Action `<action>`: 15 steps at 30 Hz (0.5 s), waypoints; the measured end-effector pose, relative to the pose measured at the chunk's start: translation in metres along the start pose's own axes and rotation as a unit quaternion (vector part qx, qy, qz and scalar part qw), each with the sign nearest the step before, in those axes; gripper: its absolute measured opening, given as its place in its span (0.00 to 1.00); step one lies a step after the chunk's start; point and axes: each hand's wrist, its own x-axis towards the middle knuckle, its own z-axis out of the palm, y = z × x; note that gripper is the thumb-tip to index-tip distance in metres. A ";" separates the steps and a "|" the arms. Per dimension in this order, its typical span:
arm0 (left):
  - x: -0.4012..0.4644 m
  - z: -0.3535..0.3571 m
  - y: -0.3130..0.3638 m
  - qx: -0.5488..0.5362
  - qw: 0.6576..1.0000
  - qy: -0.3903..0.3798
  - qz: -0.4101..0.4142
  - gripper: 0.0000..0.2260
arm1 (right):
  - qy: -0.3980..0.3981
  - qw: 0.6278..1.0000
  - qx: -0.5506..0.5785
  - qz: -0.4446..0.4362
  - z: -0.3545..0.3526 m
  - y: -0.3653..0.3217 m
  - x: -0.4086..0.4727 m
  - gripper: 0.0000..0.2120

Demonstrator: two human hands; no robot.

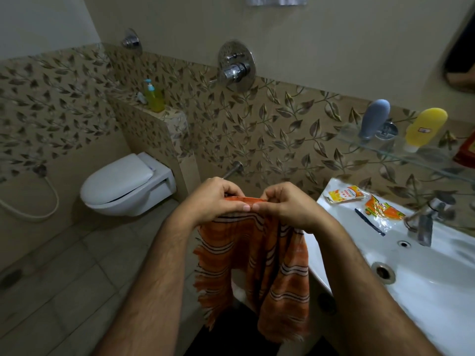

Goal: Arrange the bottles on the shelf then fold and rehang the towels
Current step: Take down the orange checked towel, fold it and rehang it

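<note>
An orange striped towel [259, 255] with fringed ends hangs down in front of me. My left hand [213, 199] and my right hand [285, 204] pinch its top edge side by side, thumbs almost touching. On the glass shelf [421, 160] at the right stand a grey-blue bottle [374, 119] and a yellow bottle [424, 128], both cap down. A green pump bottle [153, 96] sits on the tiled ledge at the back. A white towel [276, 0] shows at the top edge.
A white washbasin [437, 283] with a tap [426, 219] is at my right; two sachets [365, 201] and a dark razor [370, 222] lie on its rim. A toilet [126, 186] hangs on the left wall. A shower mixer [236, 65] is on the back wall.
</note>
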 end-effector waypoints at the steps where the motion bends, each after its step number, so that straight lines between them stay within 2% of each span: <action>1: -0.003 0.002 -0.004 -0.011 1.000 -0.002 -0.017 0.06 | 0.006 1.000 0.003 -0.005 -0.002 0.001 -0.002 0.12; 3: -0.010 0.008 -0.009 -0.051 0.998 -0.003 -0.043 0.08 | 0.023 0.999 0.022 -0.015 -0.007 0.008 -0.005 0.12; 5: -0.016 0.013 -0.011 -0.126 0.989 0.038 -0.062 0.06 | 0.044 0.998 0.044 -0.015 -0.010 0.015 -0.006 0.12; 9: -0.022 0.019 -0.016 -0.315 0.932 0.161 -0.083 0.06 | 0.058 0.997 0.054 -0.004 -0.016 0.024 -0.009 0.11; 13: -0.021 0.038 -0.006 -0.411 0.881 0.224 -0.072 0.01 | 0.076 0.995 0.058 0.003 -0.015 0.028 -0.009 0.12; 15: -0.018 0.048 -0.001 -0.429 0.862 0.261 -0.067 0.05 | 0.101 0.994 0.048 0.006 -0.012 0.028 -0.008 0.12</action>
